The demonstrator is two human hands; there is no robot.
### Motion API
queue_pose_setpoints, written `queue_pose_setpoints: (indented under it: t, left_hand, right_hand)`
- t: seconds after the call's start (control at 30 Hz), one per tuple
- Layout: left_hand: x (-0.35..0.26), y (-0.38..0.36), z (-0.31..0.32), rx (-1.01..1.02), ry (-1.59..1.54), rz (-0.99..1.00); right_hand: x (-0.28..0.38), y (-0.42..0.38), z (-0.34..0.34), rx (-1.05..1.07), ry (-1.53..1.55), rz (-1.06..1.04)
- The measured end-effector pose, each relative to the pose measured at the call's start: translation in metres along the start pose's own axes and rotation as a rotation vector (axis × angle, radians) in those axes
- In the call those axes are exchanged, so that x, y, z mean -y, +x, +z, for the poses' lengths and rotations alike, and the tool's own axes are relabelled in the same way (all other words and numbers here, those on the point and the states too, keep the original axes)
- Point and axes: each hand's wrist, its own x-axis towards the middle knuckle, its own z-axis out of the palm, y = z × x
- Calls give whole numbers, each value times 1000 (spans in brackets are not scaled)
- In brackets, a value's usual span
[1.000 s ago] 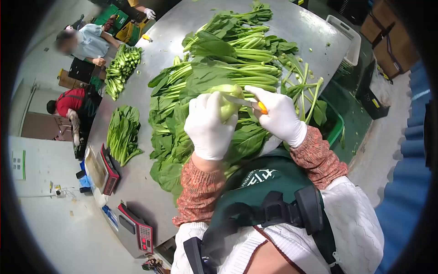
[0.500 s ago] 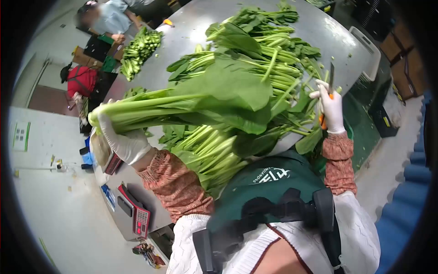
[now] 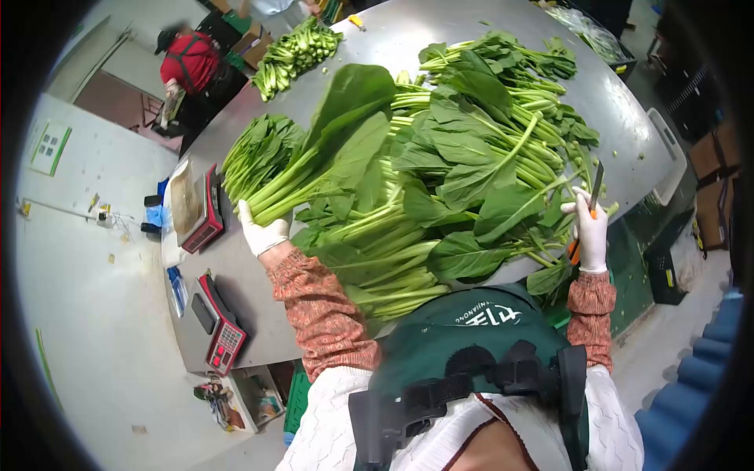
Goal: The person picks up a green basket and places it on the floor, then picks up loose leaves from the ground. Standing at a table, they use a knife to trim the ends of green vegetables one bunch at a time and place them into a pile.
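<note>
My left hand [image 3: 263, 234], in a white glove, is closed round the stem ends of a leafy green bunch [image 3: 330, 149], whose broad leaves point up and away to the right. Another bunch [image 3: 263, 153] lies on the table just behind it. In my gloved right hand [image 3: 591, 239] is an orange-handled knife [image 3: 598, 184], blade pointing up. Between my hands spreads a big pile of leafy greens [image 3: 471, 157], with long pale stems [image 3: 385, 271] near the apron. Leaves at the pile's right edge lie close beside my right hand.
Two red scales [image 3: 224, 337] stand at the table's left side. Trimmed greens [image 3: 294, 55] are heaped at the far left of the metal table [image 3: 393, 31]. A person in red [image 3: 191, 63] stands beyond, and part of another person shows at the top. A white tray [image 3: 667, 161] leans at the right.
The view has shifted. My left hand has lowered the bunch towards the left side of the table, and its leaves have swung up and away from the pile. My right hand still holds the knife.
</note>
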Motion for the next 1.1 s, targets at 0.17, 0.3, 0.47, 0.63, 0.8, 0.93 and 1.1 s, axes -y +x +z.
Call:
queue_pose_setpoints:
  t: [0.17, 0.3, 0.47, 0.63, 0.8, 0.93, 1.1]
  left_hand:
    - [1, 25, -27, -91, 18, 6]
    - [-2, 42, -42, -161, -48, -79]
    - [-4, 76, -70, -267, -36, -114]
    - [-19, 119, -95, -387, 11, -153]
    - [-70, 174, -88, -435, -35, -181]
    - [-136, 287, -90, -336, 19, -121]
    - [-129, 285, -43, -196, 318, -216]
  right_hand:
    - [-3, -1, 8, 14, -37, 12]
    - [-3, -2, 16, 13, -115, 39]
    - [-14, 6, 20, 12, -160, 29]
    - [-30, 17, 15, 14, -274, 28]
    - [-8, 7, 39, -20, -261, 121]
    - [-33, 10, 26, -57, -284, 148]
    - [-10, 0, 51, -123, -314, 141]
